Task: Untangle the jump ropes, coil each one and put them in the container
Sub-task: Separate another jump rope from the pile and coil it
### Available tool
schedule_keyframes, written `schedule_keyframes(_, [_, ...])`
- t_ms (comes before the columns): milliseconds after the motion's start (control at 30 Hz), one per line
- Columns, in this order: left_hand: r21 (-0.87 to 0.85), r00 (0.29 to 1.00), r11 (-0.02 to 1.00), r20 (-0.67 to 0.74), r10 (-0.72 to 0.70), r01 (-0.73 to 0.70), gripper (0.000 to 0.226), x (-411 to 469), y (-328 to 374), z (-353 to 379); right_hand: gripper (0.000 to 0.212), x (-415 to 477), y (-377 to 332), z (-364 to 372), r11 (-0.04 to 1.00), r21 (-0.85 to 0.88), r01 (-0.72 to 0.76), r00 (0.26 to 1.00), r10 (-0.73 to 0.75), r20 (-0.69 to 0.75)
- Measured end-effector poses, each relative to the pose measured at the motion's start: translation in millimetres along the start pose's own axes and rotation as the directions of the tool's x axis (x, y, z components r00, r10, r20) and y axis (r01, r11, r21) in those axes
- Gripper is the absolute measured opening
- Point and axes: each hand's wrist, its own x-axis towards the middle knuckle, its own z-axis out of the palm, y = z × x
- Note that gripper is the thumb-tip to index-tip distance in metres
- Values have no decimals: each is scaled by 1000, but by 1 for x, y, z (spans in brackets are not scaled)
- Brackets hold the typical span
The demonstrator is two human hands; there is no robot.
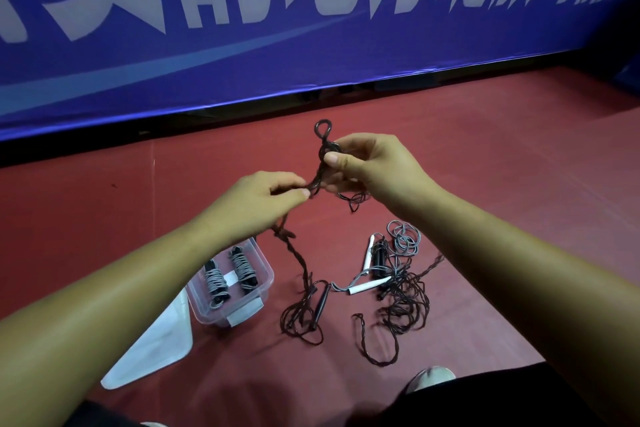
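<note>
1. Right hand [374, 166]: I see thumb and fingers pinched on the dark twisted rope [304, 276], just under a small loop that stands up above the fingers.
2. Left hand [256, 198]: lower and just beside the right. Its thumb and forefinger pinch the same rope, which is short and taut between the two hands.
3. Dark twisted rope, remainder: it hangs from the left hand to the red floor [485, 149] and ends near a black handle [322, 302].
4. Tangle [405, 302]: on the floor under the right forearm lie dark strands, a grey rope [403, 239] in loose rings and two white handles [367, 255].
5. Container [207, 312]: clear plastic, on the floor under the left forearm. I count two coiled ropes [216, 282] side by side inside it.
6. Lid [156, 343]: white, flat on the floor, touching the container's near left side.
7. Blue banner [242, 45]: it runs along the far edge of the floor.
</note>
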Motion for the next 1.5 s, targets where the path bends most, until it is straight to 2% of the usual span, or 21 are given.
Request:
schedule_keyframes(67, [85,998,996,-53,-19,23,34,0,-1,4,17,0,-2,1,1000,-22,-1,1000,1,-10])
schedule_keyframes(133, [123,994,992,-105,2,11,23,-1,0,4,17,-2,-4,4,997,-80,5,1000,-3,22])
schedule_keyframes(167, [85,993,996,-114,37,-27,13,0,0,3,17,-3,-5,5,994,-105,7,999,-3,42])
schedule_keyframes(267, [-60,988,989,-86,128,-133,27,-3,2,-3,19,-5,-10,7,988,-153,13,997,-1,76])
schedule_keyframes(367, [-129,987,980,-70,143,-151,23,-7,5,-5,21,-6,-13,6,984,-177,1,995,16,96])
schedule_keyframes(500, [-102,983,982,-108,146,-157,17,-5,4,-4,18,-7,-15,7,989,-145,2,990,19,143])
schedule_keyframes(600, [-43,988,989,-72,138,-141,17,-3,6,-4,25,-7,-21,4,965,-254,61,987,-21,158])
schedule_keyframes(700, [61,977,979,-78,200,-196,1,-6,12,0,14,-9,-23,5,917,-373,140,979,-73,189])
schedule_keyframes(733, [58,978,981,-91,190,-185,6,-6,11,2,12,-9,-23,4,911,-384,149,979,-80,188])
schedule_keyframes(800, [-18,986,994,-127,109,-112,19,-1,6,1,11,-8,-22,3,916,-377,139,987,-95,133])
schedule_keyframes(867, [-205,991,977,-129,23,-50,25,2,7,-2,10,-8,-22,1,941,-316,121,992,-103,75])
schedule_keyframes(967, [-539,992,842,-106,-70,2,21,4,8,-3,7,-7,-22,-4,985,-153,78,997,-73,39])
schedule_keyframes(1033, [-656,988,754,-109,-109,11,22,4,9,-3,16,-8,-23,-8,989,-128,79,996,-72,57])
schedule_keyframes(1100, [-668,989,744,-117,-85,-15,22,4,6,-6,21,-10,-26,-9,991,-112,78,992,-65,111])
schedule_keyframes(1200, [-525,995,848,-97,28,-75,18,3,4,-9,33,-14,-30,-4,999,-50,-7,988,15,151])
schedule_keyframes(1300, [-484,996,872,-79,40,-73,18,3,5,-4,25,-14,-29,0,971,-232,56,988,-21,153])
schedule_keyframes(1367, [-506,994,860,-111,6,-62,21,3,6,-3,20,-13,-27,-1,964,-261,50,991,-15,137])
schedule_keyframes(1500, [-565,989,823,-145,-26,-61,33,3,8,-7,7,-12,-22,-6,990,-38,-137,973,142,182])
